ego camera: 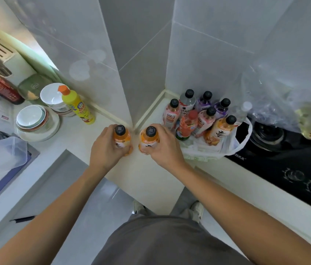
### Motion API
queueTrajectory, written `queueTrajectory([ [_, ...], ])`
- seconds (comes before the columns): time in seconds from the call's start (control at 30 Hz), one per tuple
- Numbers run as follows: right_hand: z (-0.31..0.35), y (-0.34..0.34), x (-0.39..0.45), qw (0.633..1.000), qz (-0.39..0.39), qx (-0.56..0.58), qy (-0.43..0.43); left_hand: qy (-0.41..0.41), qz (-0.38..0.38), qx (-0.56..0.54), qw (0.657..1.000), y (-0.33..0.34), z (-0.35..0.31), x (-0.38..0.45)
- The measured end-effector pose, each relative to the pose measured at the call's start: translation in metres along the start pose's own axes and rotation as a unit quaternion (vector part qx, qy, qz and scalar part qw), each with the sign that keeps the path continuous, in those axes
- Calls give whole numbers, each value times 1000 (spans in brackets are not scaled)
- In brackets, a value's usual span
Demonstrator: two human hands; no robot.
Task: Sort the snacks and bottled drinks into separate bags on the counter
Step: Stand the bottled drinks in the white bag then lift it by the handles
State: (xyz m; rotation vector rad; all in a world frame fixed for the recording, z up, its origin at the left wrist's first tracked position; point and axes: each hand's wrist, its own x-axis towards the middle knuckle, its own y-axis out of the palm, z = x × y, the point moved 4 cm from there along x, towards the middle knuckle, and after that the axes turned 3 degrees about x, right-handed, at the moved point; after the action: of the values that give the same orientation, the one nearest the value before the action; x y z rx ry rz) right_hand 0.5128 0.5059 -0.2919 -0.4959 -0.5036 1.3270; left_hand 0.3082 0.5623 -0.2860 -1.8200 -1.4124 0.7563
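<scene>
While each hand (pixel 107 148) (pixel 165 146) grips one orange bottle (pixel 121 139) (pixel 148 140), seven bottles (pixel 198 113) stand bagged; two hands, nine bottles.

Wall tiles (pixel 86 60): glossy, smooth grey. Bottled drinks (pixel 204 113): clear plastic, black caps. Hob (pixel 288 161): glossy black glass. Bag (pixel 233 144): thin white plastic. Bowls (pixel 30 117): glazed ceramic.

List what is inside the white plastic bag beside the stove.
The white plastic bag holds upright bottled drinks: mostly black-capped, with pink, purple and orange labels, plus one red-capped. Anything beneath them is covered.
</scene>
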Motion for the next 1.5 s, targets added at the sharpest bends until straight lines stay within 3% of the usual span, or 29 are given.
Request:
queueTrajectory([
  [0.4, -19, -144, -31, 989, -134, 57, -2, 88, -22, -77, 993, 0, -163, -1],
  [0.6, -48, -185, -38, 981, -180, 71, 18, 92, -40, -122, 987, 13, -204, 5],
  [0.93, -90, -161, -39, 994, -97, 36, 39, 111, -8, -129, 985, 68, -197, -3],
  [1.2, -128, -143, -47, 991, 1, -1, 132, 55, 42, -128, 989, 112, -163, -8],
  [1.5, -118, -145, -39, 993, -82, 7, 90, 41, 71, -70, 994, 138, -162, 3],
])
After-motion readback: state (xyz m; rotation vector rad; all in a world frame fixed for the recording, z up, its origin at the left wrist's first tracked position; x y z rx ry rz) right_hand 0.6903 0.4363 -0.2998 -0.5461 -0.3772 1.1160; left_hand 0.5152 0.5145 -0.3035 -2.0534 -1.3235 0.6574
